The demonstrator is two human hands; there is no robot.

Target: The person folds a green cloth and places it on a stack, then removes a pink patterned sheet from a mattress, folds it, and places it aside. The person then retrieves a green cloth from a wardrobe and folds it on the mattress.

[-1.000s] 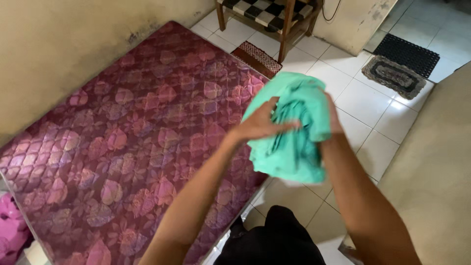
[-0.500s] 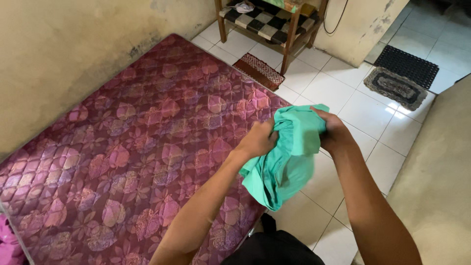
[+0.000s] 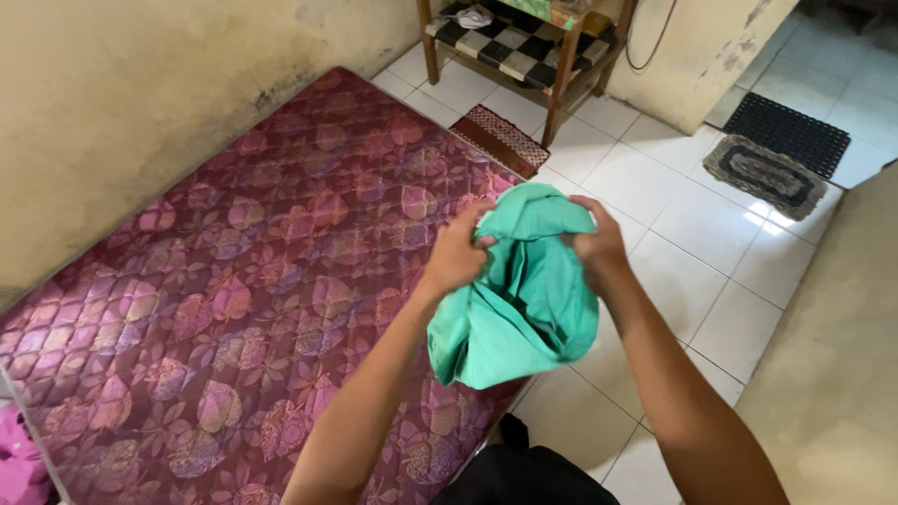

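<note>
Green cloth (image 3: pixel 524 299) hangs bunched between our left hand (image 3: pixel 456 254) and right hand (image 3: pixel 597 248), both closed on it; nothing yet lies on the bare mattress (image 3: pixel 234 281).

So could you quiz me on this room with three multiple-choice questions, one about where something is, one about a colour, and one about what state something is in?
1. Where does the mattress lie?
A. On the tiled floor against the wall
B. On a raised bed frame
C. Propped upright against the doorway

2. What colour is the cloth being held?
A. Yellow
B. Green
C. White

3. How is the cloth held?
A. Spread flat on the mattress
B. Lying folded on the floor
C. Bunched up in the air, gripped by both hands

Answers:
1. A, the patterned maroon mattress sits directly on the white tiled floor beside the wall.
2. B, the fabric is plainly mint green.
3. C, the left hand and right hand each grip the crumpled cloth, and it hangs between them above the mattress edge.
</note>
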